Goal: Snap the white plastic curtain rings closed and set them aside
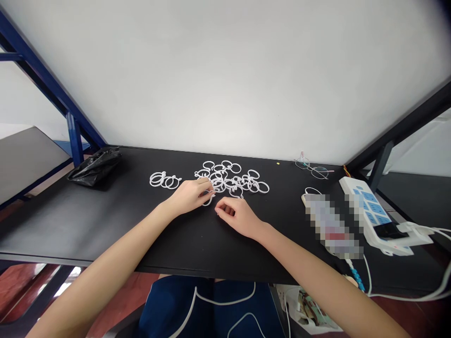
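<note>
My left hand is closed on a white plastic curtain ring, which hangs below its fingertips at the near edge of a loose pile. Just to its right, my right hand has curled fingers with thumb and forefinger together; anything between them is too small to make out. Behind both hands lies the pile of white curtain rings, overlapping one another, each with a small knob or clasp. A smaller group of curtain rings lies apart, left of my left hand.
On the black table, a crumpled black plastic bag lies far left. Eyeglasses rest at the back right, near a blurred phone with a cable and a white power strip. A white wall stands behind.
</note>
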Demonstrator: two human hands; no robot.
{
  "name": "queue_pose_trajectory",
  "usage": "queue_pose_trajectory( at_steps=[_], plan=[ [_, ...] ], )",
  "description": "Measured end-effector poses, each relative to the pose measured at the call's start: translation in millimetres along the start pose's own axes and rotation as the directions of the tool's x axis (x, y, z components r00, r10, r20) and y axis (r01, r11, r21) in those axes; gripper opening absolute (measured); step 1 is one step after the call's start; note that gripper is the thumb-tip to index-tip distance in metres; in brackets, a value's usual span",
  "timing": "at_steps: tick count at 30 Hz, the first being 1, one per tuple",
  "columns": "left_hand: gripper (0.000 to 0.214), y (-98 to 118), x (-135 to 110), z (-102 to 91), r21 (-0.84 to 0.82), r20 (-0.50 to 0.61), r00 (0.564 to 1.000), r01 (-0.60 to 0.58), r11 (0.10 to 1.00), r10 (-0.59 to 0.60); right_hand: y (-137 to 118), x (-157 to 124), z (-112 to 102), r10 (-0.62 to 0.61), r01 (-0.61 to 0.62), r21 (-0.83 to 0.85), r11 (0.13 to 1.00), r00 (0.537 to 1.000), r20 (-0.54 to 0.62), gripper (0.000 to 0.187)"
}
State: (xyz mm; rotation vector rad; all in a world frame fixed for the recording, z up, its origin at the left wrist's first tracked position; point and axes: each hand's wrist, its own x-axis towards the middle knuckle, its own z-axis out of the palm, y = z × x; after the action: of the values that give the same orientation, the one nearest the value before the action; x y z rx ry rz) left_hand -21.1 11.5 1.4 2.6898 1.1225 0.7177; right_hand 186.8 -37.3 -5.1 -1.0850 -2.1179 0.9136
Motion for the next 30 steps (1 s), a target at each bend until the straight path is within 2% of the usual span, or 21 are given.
queue_pose_trajectory(
  at_steps=[30],
  plan=[
    [0.017, 0.9, 0.3, -0.9, 0.015, 0.012, 1.0, -0.022, 1.0, 0.022, 0.9, -0.2, 0.5, -0.005, 0.005, 0.002, 1.0, 1.0, 0.0, 0.01]
  ],
)
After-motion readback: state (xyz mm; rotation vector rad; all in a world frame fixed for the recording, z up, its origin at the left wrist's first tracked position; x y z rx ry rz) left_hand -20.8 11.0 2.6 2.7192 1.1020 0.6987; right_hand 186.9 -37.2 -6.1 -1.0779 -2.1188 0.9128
